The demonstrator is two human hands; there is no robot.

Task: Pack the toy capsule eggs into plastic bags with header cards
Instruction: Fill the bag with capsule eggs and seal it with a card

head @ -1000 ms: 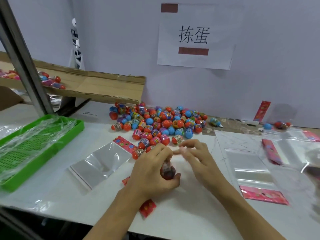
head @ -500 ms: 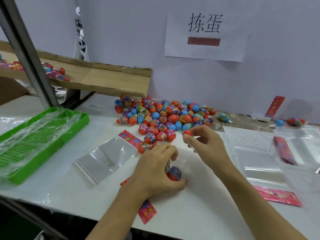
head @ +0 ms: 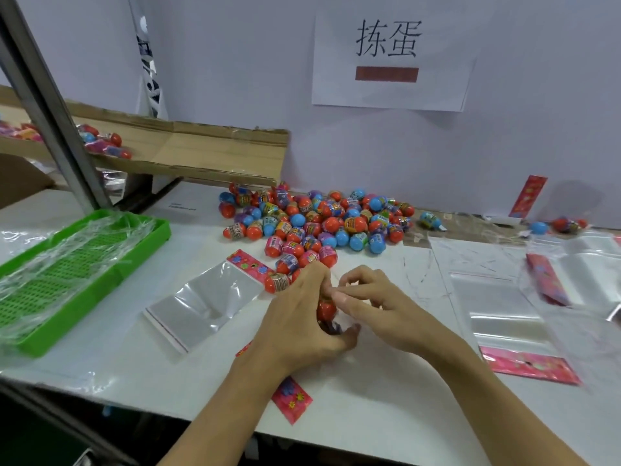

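Note:
A heap of red, blue and purple capsule eggs [head: 316, 220] lies at the back of the white table [head: 386, 398]. My left hand [head: 299, 317] grips a clear bag whose pink header card [head: 291, 400] sticks out under my wrist. Inside the bag sits a red egg [head: 325, 309]. My right hand [head: 373, 304] pinches the bag's mouth right beside that egg; whether it still holds an egg is hidden. An empty bag with a pink header [head: 205, 297] lies flat to the left.
A green tray [head: 148, 240] covered in plastic film stands at the left. A cardboard box [head: 188, 146] with packed eggs sits behind it, past a metal post [head: 50, 109]. More empty bags [head: 504, 314] and pink cards [head: 529, 364] lie at the right.
My right hand came back from the heap with a red egg and joined my left hand at the bag. The egg now shows between the two hands.

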